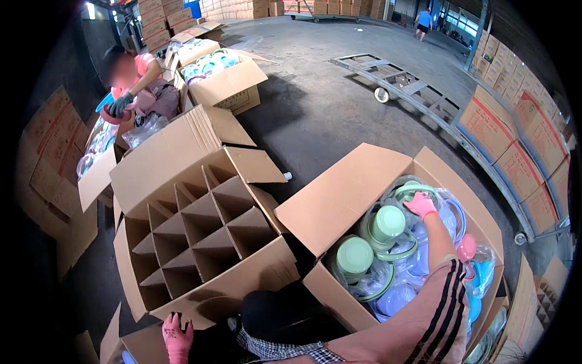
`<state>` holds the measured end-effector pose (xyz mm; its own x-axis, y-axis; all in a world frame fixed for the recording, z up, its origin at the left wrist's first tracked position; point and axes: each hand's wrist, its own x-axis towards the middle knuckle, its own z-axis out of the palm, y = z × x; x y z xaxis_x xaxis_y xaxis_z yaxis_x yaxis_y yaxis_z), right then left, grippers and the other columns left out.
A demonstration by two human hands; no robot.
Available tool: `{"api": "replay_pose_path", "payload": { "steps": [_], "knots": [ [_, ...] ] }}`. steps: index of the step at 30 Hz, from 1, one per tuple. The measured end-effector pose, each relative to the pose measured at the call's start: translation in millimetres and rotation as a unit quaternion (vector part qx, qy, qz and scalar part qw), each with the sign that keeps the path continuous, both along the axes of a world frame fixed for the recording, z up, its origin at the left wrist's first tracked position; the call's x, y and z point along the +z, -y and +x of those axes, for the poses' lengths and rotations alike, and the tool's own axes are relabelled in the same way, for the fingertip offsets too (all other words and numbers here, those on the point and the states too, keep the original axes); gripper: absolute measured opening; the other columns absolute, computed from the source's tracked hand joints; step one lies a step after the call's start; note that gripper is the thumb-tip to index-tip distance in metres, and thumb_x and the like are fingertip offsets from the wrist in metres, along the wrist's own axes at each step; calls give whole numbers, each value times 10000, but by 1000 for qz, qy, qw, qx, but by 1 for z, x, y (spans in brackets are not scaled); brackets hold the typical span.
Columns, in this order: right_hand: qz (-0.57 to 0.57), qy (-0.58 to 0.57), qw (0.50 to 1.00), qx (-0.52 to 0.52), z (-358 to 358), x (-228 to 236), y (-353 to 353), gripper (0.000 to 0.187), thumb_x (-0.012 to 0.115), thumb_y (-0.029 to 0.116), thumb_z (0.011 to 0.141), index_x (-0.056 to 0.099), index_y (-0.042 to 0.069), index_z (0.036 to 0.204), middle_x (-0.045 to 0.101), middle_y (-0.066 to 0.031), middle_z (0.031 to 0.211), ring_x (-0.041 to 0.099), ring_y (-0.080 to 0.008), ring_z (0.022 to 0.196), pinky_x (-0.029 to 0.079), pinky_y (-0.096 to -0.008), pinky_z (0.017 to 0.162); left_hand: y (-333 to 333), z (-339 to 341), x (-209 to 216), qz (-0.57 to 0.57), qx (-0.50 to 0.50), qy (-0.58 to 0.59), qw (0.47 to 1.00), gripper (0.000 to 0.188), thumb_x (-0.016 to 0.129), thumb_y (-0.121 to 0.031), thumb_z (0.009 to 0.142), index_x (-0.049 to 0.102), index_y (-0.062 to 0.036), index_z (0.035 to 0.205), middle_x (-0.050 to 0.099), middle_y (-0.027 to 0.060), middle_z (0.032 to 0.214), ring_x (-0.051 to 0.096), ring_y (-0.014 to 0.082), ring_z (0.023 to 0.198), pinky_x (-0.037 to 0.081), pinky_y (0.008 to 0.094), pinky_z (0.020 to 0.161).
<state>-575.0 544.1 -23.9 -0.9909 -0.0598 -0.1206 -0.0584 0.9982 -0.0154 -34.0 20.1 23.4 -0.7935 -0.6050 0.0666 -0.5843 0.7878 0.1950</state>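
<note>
My right hand, in a pink glove, reaches into the carton on the right. Its fingers close on the rim of a green plastic container with clear film around it. Beside it are more green containers, bottoms up, and lilac ones in clear bags. My left hand, also gloved in pink with dark fingertips, is at the near side of the divided carton. Its thumb stands apart from the fingers and nothing shows in it. Cardboard dividers split that carton into several bare cells.
A co-worker handles items at the far left, among open cartons of wrapped plastic goods. A metal flatbed cart holds stacked cartons on the right. Another person stands far back. Raised flaps stick up between the two near cartons.
</note>
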Motion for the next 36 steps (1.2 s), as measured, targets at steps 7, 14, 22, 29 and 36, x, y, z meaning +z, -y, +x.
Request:
{"api": "replay_pose_path", "payload": {
  "steps": [7, 14, 22, 29, 36],
  "knots": [
    [39, 11, 996, -84, 11, -4, 22, 839, 560, 545, 702, 319, -89, 1196, 404, -287, 1195, 449, -368, 1085, 380, -384, 912, 7, 6, 9, 4, -10, -39, 999, 332, 636, -209, 675, 536, -9, 920, 536, 166, 905, 508, 338, 868, 403, 401, 774],
    [-30, -125, 989, -72, -2, 4, 9, 669, 544, 518, 719, 523, -81, 1018, 532, -281, 1036, 531, -347, 988, 419, -414, 858, 6, 28, 11, 1, 16, -58, 998, 307, 625, -239, 702, 539, -26, 907, 543, 155, 916, 509, 329, 886, 400, 395, 794],
    [-151, -160, 969, 114, 83, 80, 93, 444, 536, 359, 779, 544, -13, 1020, 581, -221, 947, 553, -352, 903, 434, -414, 793, 9, 38, 11, 19, 12, -118, 993, 299, 636, -185, 678, 548, -24, 914, 552, 151, 907, 524, 325, 874, 419, 385, 780],
    [-487, 31, 626, 608, 324, 300, 237, 261, 682, 68, 589, 560, 24, 816, 612, -86, 739, 607, -261, 701, 479, -321, 619, -43, 4, 150, 182, -175, -404, 879, 241, 645, -76, 680, 583, 11, 896, 591, 173, 898, 567, 289, 864, 436, 334, 773],
    [-598, -67, 536, 592, 446, 386, 288, 357, 649, 29, 650, 461, 49, 952, 487, -114, 858, 529, -221, 752, 445, -330, 659, -57, 8, 287, 304, -462, -442, 706, 496, 627, -318, 736, 483, -20, 1105, 570, 156, 979, 585, 230, 777, 469, 331, 677]
  ]
}}
